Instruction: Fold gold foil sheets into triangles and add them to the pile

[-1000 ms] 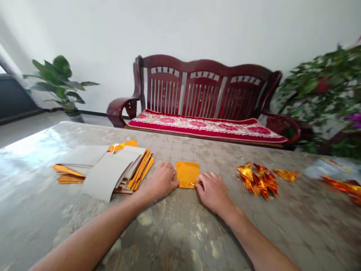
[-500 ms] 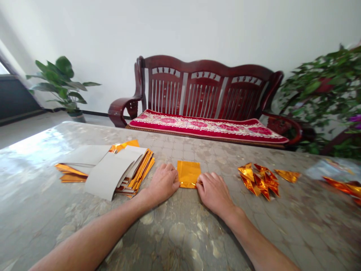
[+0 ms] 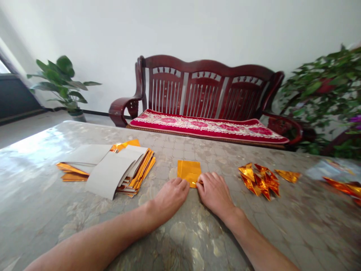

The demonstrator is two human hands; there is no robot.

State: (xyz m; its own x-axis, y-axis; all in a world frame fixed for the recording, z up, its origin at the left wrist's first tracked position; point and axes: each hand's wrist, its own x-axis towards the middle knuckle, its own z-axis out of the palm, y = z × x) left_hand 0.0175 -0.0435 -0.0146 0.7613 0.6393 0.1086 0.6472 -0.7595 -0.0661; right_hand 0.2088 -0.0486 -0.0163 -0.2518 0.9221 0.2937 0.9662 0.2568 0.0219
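Observation:
A small sheet of gold foil paper (image 3: 188, 169) lies flat on the table (image 3: 169, 241) in front of me, its near edge folded over in a narrow strip. My right hand (image 3: 214, 191) is closed, thumb and finger pinching the sheet's near right corner. With its fingers curled together, my left hand (image 3: 172, 195) presses on the near edge, left of the middle, and hides that corner. On the left sits a stack of grey-backed gold foil sheets (image 3: 111, 175), partly fanned. Several folded gold foil pieces (image 3: 261, 180) form a small pile on the right.
One folded piece (image 3: 287, 175) lies apart from the pile. Farther right are a clear plastic bag (image 3: 332, 169) and more orange foil (image 3: 342, 186). Behind the table stands a dark red wooden bench (image 3: 203, 90), with potted plants (image 3: 63, 82) on either side.
My left hand has slid right and slightly nearer along the foil paper's near edge, from its left corner toward the middle. The right hand and the sheet have stayed in place.

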